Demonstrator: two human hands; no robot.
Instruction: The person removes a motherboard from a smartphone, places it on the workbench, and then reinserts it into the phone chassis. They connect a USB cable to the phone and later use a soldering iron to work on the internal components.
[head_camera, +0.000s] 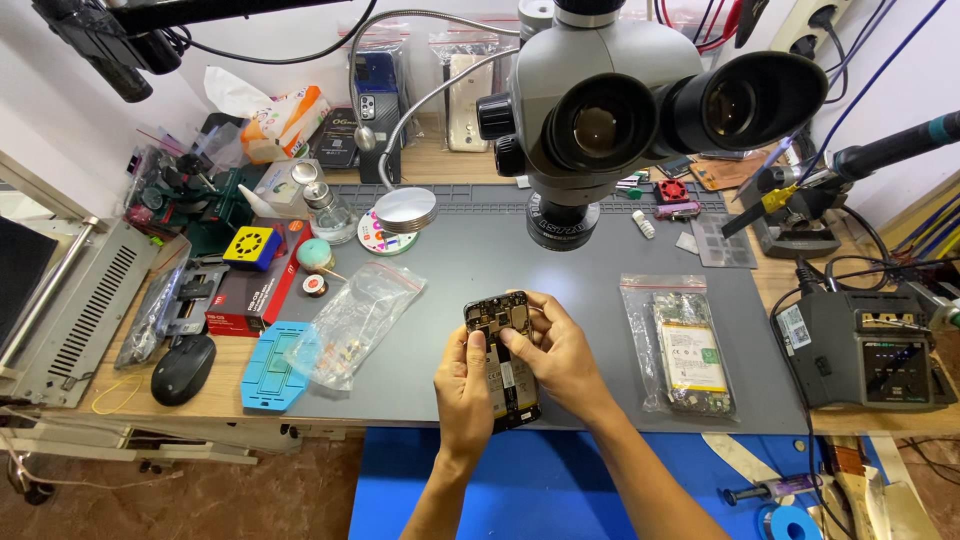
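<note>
An opened smartphone (503, 340) with its back cover off, circuit boards and black battery showing, lies over the front of a grey work mat (580, 290). My left hand (463, 395) grips its lower left side, thumb on the edge. From the right, my right hand (562, 355) holds it, fingertips resting on the upper board area. A stereo microscope (620, 110) hangs above and behind the phone.
A clear zip bag with small parts (355, 322) lies left of the phone, next to a blue plastic tray (277, 365). Another bag with circuit boards (685, 350) lies to the right. A soldering station (865, 350) stands far right, a black mouse (183, 368) far left.
</note>
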